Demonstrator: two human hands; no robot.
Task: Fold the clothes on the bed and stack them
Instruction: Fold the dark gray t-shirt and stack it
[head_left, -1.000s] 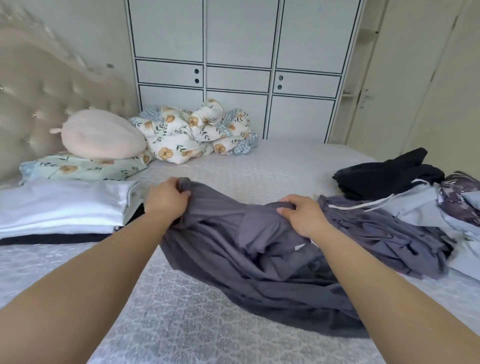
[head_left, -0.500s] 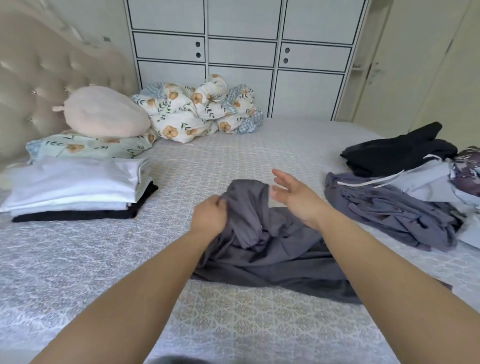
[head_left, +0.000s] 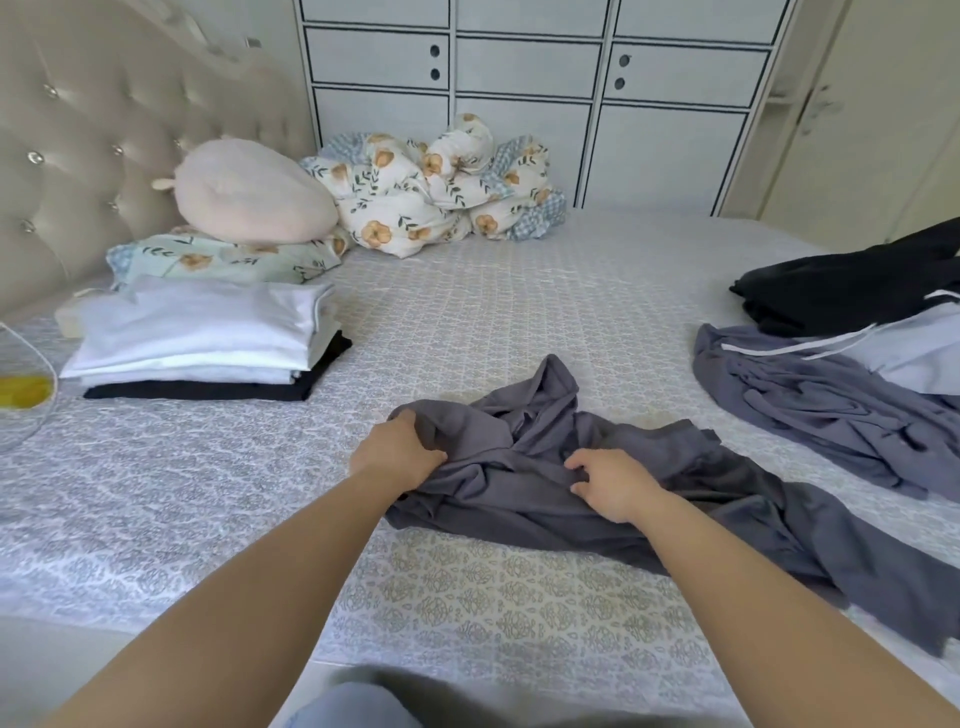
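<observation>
Garment (head_left: 519, 499) bunched in both hands' grip.

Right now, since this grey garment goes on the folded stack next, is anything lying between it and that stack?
Nothing visible: only bare bed cover lies between the grey garment and the folded stack to its left.
</observation>
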